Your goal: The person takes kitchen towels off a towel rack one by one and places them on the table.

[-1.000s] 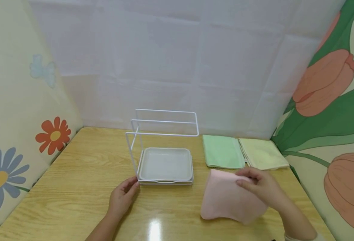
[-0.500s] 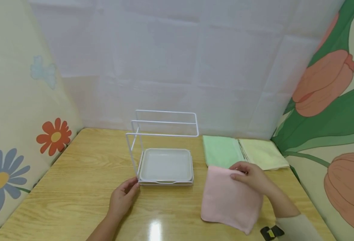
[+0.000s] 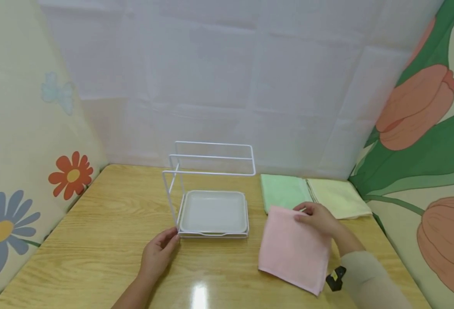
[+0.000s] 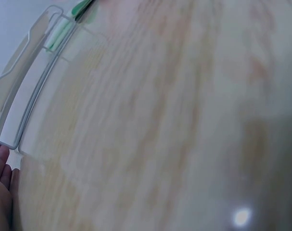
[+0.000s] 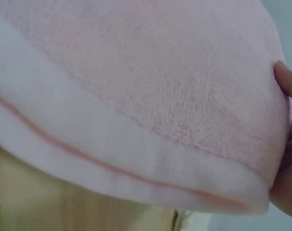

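Note:
In the head view my right hand (image 3: 319, 219) pinches a pink folded towel (image 3: 293, 253) by its top edge, thumb in front. The towel hangs down over the table, right of a white wire rack (image 3: 211, 173). Close up in the right wrist view, the pink towel (image 5: 150, 91) shows a fuzzy weave and a folded hem, with thumb and fingers at its right edge. My left hand (image 3: 158, 254) holds the rack's front left corner between thumb and fingers. A shallow white tray (image 3: 213, 211) sits in the rack's base, beneath the bare top bars.
A green folded towel (image 3: 285, 191) and a yellow folded towel (image 3: 337, 198) lie side by side at the back right of the wooden table (image 3: 107, 214). The pink towel partly overlaps the green one. A white sheet (image 3: 211, 77) hangs behind the table.
My right hand has moved slightly away from me and left, raising the pink towel, which now hangs flatter and straighter. The left hand and rack have stayed put.

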A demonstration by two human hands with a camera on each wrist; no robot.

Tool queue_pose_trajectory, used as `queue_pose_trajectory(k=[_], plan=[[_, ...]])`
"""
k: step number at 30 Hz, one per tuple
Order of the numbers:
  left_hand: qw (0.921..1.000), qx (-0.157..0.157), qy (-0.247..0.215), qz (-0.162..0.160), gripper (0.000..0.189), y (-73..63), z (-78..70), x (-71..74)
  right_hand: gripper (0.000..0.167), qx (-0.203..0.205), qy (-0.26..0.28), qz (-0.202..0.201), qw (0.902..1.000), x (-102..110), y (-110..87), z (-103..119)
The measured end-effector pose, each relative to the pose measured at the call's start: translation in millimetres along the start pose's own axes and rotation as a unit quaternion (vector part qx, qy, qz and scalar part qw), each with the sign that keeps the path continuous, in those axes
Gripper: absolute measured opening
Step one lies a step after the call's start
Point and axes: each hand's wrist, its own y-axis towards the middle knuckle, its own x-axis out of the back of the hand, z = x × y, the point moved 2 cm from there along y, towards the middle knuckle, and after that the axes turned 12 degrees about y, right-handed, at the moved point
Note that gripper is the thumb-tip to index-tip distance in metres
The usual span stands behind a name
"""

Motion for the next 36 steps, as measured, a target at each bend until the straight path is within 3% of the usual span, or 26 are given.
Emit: queue_pose_trajectory(k=[12,21,28,36], plan=[[1.0000,0.000,-0.002,0.008,0.026,1.3,-2.4,-1.7,0.031,-0.055,-0.033,-0.023,0.9977,-10.3,14.6,-38.6],[0.9999,0.000,-0.010,0.005,0.025,0.8,-1.7,-3.3,0.030,-0.032,-0.012,-0.031,0.9989,-17.0,14.3,-51.3],[1.0000,-0.003,-0.005,0.005,0.026,0.7,-1.6,-1.9,0.045,-0.037,-0.003,-0.066,0.9971,-27.6,-0.6,-39.6],[1.0000,-0.003,-0.003,0.003,0.027,-0.9,-2.2,0.5,0.055,-0.036,-0.049,-0.123,0.9906,-62.4,-31.8,-14.3]])
